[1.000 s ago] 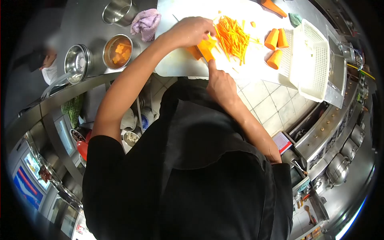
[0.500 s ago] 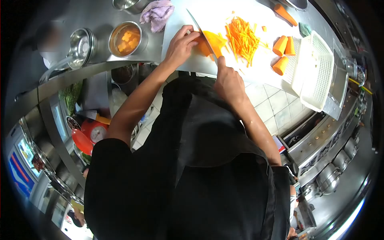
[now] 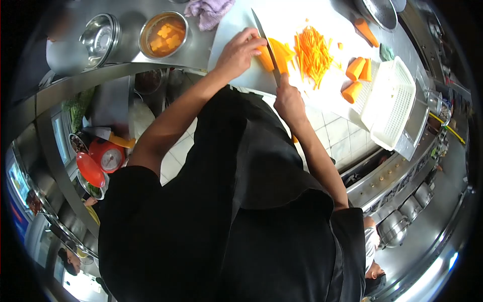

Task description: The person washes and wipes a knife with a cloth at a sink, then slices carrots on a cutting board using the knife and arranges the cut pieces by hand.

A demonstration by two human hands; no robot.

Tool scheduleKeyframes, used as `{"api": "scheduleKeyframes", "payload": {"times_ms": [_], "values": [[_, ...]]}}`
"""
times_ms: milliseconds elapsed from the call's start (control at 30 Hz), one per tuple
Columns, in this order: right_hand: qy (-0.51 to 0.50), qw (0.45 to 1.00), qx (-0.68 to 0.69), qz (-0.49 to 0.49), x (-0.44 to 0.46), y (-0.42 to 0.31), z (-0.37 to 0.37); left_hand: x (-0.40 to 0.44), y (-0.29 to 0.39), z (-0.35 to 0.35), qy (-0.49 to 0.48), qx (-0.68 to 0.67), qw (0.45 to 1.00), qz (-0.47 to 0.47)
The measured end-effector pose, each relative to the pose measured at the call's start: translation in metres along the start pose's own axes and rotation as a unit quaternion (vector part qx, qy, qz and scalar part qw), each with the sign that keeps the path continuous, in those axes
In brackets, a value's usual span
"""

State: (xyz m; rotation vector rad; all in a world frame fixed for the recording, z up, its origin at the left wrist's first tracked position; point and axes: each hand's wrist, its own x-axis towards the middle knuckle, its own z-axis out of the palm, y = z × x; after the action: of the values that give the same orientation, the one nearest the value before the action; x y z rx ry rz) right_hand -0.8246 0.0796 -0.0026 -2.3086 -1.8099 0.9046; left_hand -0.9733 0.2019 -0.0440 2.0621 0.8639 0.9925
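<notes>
My right hand [image 3: 290,100] is wrapped round the handle of a kitchen knife [image 3: 261,29], its long blade pointing away from me. My left hand [image 3: 240,54] is curled over a carrot piece [image 3: 264,59] on the white cutting board [image 3: 227,41], fingertips close to the blade's left side. Thin carrot slices [image 3: 282,49] lie fanned out right of the blade. Beyond them is a pile of carrot shreds [image 3: 313,54]. Several thick carrot chunks [image 3: 355,69] sit farther right, and a longer carrot [image 3: 366,33] lies behind them.
A metal bowl [image 3: 142,43] holds flower-shaped carrot pieces in liquid. Stacked steel bowls [image 3: 100,38] and a purple cloth [image 3: 209,12] are at the left. White plastic baskets [image 3: 395,100] stand at the right. Below left are a red scale [image 3: 107,156] and another knife [image 3: 99,132]. Other people are nearby.
My view has shifted slightly, so the board's contents appear a little lower and to the right. Both hands stay at the carrot, the knife still in my right hand.
</notes>
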Motion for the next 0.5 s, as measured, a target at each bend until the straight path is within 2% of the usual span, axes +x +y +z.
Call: {"api": "scheduleKeyframes", "payload": {"times_ms": [133,200,333,500], "values": [[0.004,1.0,0.022,-0.009,-0.005,-0.005,-0.016,0.001,0.002,0.0,0.007,0.017,1.0,-0.006],[-0.008,0.999,0.027,0.019,-0.018,-0.022,-0.037,-0.001,0.011,-0.005,-0.024,0.018,0.998,-0.053],[-0.022,0.999,-0.005,0.033,-0.035,-0.036,-0.062,0.0,0.011,-0.005,-0.031,0.053,0.997,-0.038],[-0.038,0.998,0.007,0.041,-0.04,-0.03,-0.051,0.0,0.006,-0.002,-0.026,0.049,0.998,-0.028]]}}
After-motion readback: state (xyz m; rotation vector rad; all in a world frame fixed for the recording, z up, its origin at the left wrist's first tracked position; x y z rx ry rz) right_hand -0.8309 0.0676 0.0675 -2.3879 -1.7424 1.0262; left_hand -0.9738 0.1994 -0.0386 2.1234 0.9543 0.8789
